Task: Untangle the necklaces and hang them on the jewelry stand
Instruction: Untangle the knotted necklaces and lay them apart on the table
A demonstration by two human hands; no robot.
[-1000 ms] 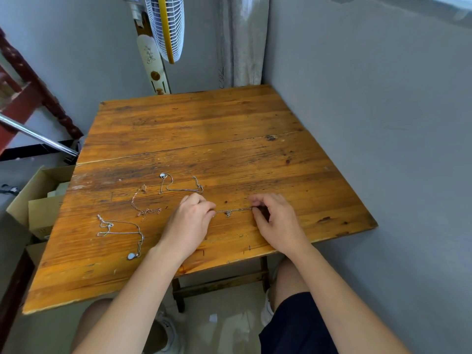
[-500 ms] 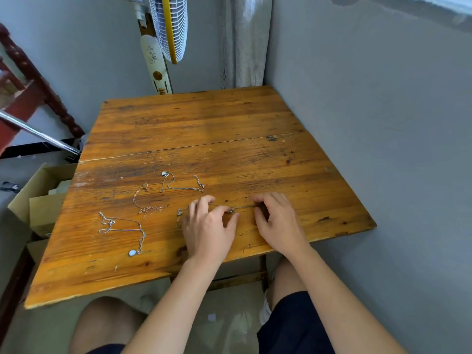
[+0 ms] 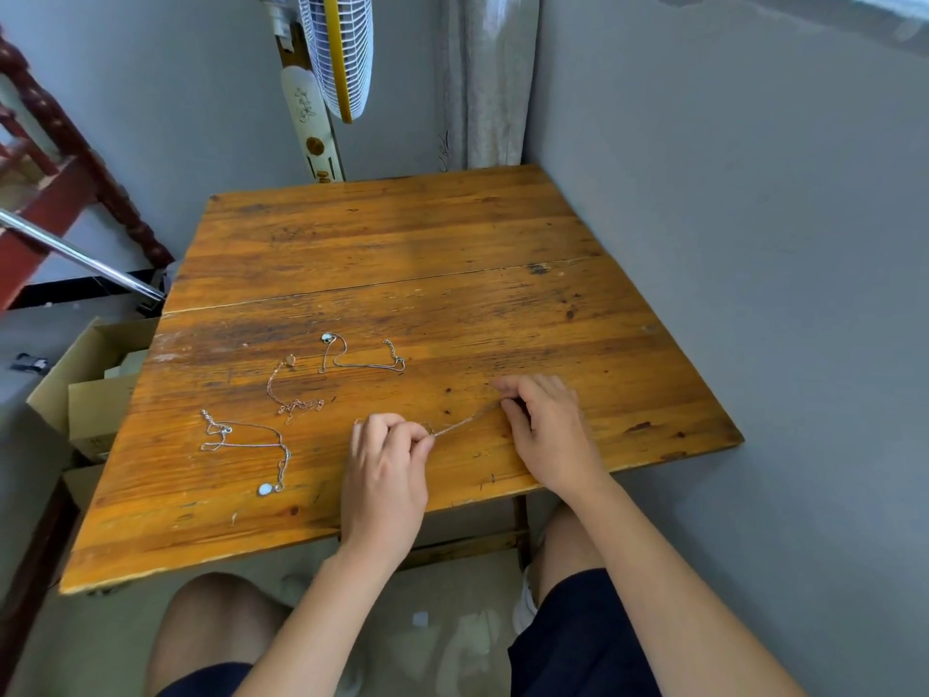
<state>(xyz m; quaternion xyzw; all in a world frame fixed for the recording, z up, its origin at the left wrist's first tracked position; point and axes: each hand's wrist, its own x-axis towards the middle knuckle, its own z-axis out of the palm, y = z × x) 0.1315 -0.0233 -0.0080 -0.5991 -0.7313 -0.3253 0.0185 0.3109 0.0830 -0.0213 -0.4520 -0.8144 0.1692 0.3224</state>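
Note:
A thin silver chain (image 3: pixel 460 426) stretches across the wooden table (image 3: pixel 402 233) between my two hands. My left hand (image 3: pixel 387 470) pinches its left part with curled fingers, and my right hand (image 3: pixel 545 430) pinches its right end. Three other necklaces lie loose to the left: a silver one with a pale blue pendant (image 3: pixel 246 445), a rose-gold one (image 3: pixel 291 397), and a silver one with a dark pendant (image 3: pixel 359 354). No jewelry stand is in view.
A grey wall runs close along the table's right side. A standing fan (image 3: pixel 332 57) is behind the far edge. Cardboard boxes (image 3: pixel 80 374) and a metal rail (image 3: pixel 75 254) sit at the left. My knees are under the near edge.
My left hand slid down and right from the upper necklaces, then curled to pinch the chain. The chain now runs taut and slanted between both hands. My right hand barely moved.

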